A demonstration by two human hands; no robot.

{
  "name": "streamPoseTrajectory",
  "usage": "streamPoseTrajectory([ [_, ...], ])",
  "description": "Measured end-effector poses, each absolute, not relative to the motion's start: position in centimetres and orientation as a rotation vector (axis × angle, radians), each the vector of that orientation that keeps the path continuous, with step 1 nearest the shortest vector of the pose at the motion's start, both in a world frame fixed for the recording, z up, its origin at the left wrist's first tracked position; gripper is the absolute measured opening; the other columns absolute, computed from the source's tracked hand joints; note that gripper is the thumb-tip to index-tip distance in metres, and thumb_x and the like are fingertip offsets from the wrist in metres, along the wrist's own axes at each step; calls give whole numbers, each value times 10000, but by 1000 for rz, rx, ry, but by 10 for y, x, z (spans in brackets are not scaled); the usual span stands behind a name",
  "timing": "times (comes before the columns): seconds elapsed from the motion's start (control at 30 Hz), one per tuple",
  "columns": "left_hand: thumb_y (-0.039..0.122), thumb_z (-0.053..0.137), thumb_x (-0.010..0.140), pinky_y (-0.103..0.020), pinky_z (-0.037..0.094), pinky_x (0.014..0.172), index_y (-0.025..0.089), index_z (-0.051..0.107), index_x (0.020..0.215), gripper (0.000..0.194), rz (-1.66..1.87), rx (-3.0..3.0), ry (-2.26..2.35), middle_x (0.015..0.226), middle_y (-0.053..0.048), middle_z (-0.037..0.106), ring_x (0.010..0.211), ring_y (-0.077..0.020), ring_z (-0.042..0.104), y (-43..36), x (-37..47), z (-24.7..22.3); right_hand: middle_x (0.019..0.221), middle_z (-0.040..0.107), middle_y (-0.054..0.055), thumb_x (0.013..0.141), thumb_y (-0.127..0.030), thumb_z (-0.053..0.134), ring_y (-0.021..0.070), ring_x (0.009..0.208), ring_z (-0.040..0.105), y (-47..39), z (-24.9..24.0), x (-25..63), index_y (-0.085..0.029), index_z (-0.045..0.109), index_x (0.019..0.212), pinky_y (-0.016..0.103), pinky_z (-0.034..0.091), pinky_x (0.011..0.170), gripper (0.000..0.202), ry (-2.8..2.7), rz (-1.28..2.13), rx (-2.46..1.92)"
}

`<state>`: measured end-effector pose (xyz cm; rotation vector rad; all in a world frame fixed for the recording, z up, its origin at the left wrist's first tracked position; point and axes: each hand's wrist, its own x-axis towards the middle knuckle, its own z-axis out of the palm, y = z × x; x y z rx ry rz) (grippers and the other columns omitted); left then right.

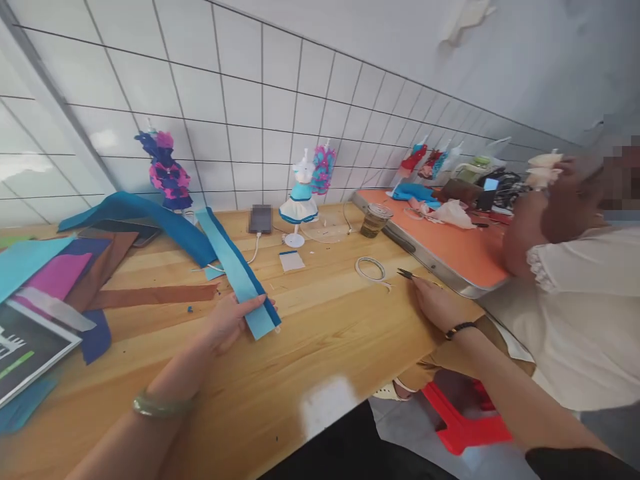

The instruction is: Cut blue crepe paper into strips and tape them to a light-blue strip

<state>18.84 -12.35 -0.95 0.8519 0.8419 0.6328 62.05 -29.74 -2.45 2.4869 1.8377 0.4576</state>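
Note:
My left hand [233,321] is closed on the near end of a long light-blue strip with a dark-blue edge [235,270], thumb on top. The strip slants away toward the back left, over a darker blue strip [165,223]. At the table's right edge, my right hand [433,303] is closed round small dark scissors [406,273], tips pointing left. Their handles are hidden in the palm. A roll of white tape [371,268] lies just left of the scissors. Behind it, a small mannequin in a white and blue dress [299,205] stands on the table.
Colored sheets [60,267] and a printed book [30,347] cover the left side. A phone [260,219] with a white cable and a cup of brown liquid [376,221] stand toward the back. A person [590,287] sits right, beside an orange-topped table [450,243].

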Motion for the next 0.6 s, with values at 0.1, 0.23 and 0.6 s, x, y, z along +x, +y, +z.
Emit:
streamPoseTrajectory([
  [0.1, 226, 679, 697, -347, 566, 674, 116, 591, 809, 180, 621, 873, 849, 808, -102, 696, 721, -214, 664, -125, 186, -6, 1058, 609, 181, 843, -91, 292, 244, 976, 553, -297, -23, 623, -95, 496, 1184, 350, 417, 839, 397, 1836, 455, 2427],
  [0.23, 249, 704, 671, -308, 559, 650, 137, 577, 828, 230, 620, 911, 841, 749, -61, 685, 697, -187, 654, -128, 184, 0, 915, 623, 166, 845, -115, 318, 239, 889, 549, -297, -21, 624, -107, 571, 1067, 339, 413, 790, 336, 1785, 485, 2462],
  [0.6, 214, 784, 557, -298, 516, 726, 159, 503, 1170, 677, 606, 1089, 793, 857, -37, 656, 774, -155, 614, -129, 176, -5, 899, 577, 142, 870, -244, 299, 238, 855, 537, -269, -13, 576, -126, 544, 1034, 364, 441, 705, 317, 2046, 529, 2826],
])
